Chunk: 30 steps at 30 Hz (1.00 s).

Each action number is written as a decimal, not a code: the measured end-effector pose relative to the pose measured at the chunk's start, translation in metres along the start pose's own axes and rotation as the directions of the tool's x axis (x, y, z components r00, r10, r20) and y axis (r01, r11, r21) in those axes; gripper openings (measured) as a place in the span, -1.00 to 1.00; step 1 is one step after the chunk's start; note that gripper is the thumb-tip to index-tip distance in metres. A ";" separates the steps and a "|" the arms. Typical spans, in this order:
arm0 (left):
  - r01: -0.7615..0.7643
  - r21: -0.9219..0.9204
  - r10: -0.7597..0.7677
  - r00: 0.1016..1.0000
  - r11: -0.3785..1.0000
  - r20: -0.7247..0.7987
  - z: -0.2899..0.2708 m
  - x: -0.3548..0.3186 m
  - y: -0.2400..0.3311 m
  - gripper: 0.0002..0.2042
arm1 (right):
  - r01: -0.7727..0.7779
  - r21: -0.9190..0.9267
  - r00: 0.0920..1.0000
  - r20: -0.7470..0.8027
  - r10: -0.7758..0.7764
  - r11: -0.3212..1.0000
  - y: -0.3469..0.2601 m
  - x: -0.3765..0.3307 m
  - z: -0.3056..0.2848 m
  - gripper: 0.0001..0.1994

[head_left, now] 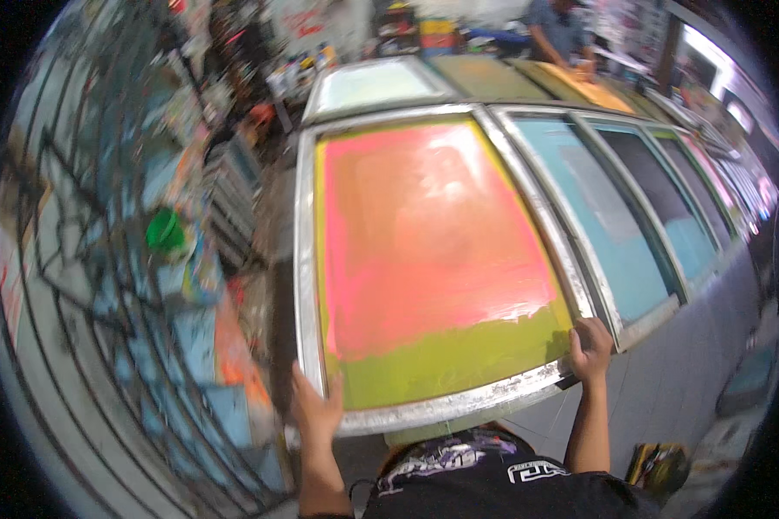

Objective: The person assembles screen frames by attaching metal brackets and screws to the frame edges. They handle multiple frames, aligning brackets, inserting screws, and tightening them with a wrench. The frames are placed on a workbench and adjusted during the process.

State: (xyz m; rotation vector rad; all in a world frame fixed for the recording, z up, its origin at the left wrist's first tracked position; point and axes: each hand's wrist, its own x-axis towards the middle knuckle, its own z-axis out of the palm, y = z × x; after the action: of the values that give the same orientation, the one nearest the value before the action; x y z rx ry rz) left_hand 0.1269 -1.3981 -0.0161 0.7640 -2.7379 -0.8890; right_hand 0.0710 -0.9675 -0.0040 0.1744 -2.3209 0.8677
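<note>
In front of me lies a large screen printing frame [305,251] with a silver metal border. Its mesh [441,346] is yellow-green, with a wide coat of wet-looking pink and orange ink [433,225] over most of it and a bare yellow-green band at the near end. My left hand [318,411] grips the near left corner, thumb on the inner side and fingers on the outer side. At the near right corner, my right hand [590,349] is closed around the border, its fingertips partly hidden.
More frames stand to the right, with blue mesh [610,208], and a pale one [376,84] lies beyond. A green bucket [164,231] sits left among paint-stained surfaces and metal bars [86,320]. Another person [558,35] works at the far right, near an orange panel [584,85].
</note>
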 end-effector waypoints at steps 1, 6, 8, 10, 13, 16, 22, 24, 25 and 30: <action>-0.046 0.006 0.046 0.999 0.999 -0.008 0.004 -0.001 -0.003 -0.18 | -0.040 -0.023 0.999 -0.017 0.040 0.999 -0.003 0.000 -0.001 -0.84; -0.047 -0.118 0.055 0.996 0.992 0.065 0.005 0.000 0.004 -0.16 | -0.059 -0.100 0.987 -0.152 0.043 0.993 0.011 -0.009 -0.009 -0.83; -0.106 -0.092 0.104 0.994 0.990 -0.018 0.011 -0.002 -0.005 -0.18 | -0.065 -0.074 0.954 -0.297 0.040 0.995 0.003 -0.012 -0.011 -0.90; -0.234 0.004 0.232 0.965 0.972 -0.124 0.012 -0.004 -0.028 -0.22 | -0.054 0.037 0.864 -0.499 0.065 0.998 -0.010 -0.029 -0.016 -0.89; -0.356 0.045 0.355 0.900 0.934 -0.254 0.012 -0.029 -0.028 -0.26 | -0.039 0.057 0.877 -0.476 0.062 0.998 -0.016 -0.095 -0.050 -0.89; -0.356 0.110 0.368 0.834 0.928 -0.411 0.040 -0.088 -0.023 -0.29 | -0.114 0.115 0.925 -0.351 0.148 0.987 -0.001 -0.185 -0.108 -0.84; -0.809 -0.272 0.809 0.570 0.522 -0.145 0.103 -0.231 0.065 -0.48 | -0.721 0.080 0.588 -0.456 0.668 0.688 0.032 -0.421 -0.236 -0.84; -0.713 -0.482 0.852 0.497 0.509 0.164 0.125 -0.270 0.093 -0.51 | -0.863 0.114 0.383 -0.490 0.783 0.493 0.031 -0.490 -0.271 -0.84; -0.708 -0.515 0.873 0.431 0.484 0.228 0.134 -0.287 0.110 -0.50 | -0.862 0.313 0.201 -0.511 0.836 0.398 0.035 -0.527 -0.282 -0.83; -0.718 -0.611 0.938 0.191 0.334 0.288 0.173 -0.349 0.174 -0.54 | -0.930 0.301 -0.023 -0.622 0.783 0.212 0.048 -0.601 -0.322 -0.79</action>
State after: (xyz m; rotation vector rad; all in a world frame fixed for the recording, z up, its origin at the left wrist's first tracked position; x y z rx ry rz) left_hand 0.3002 -1.0107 -0.0532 -1.3419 -2.5635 -1.3343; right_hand 0.6951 -0.7856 -0.2152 -1.6989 -1.4848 0.9395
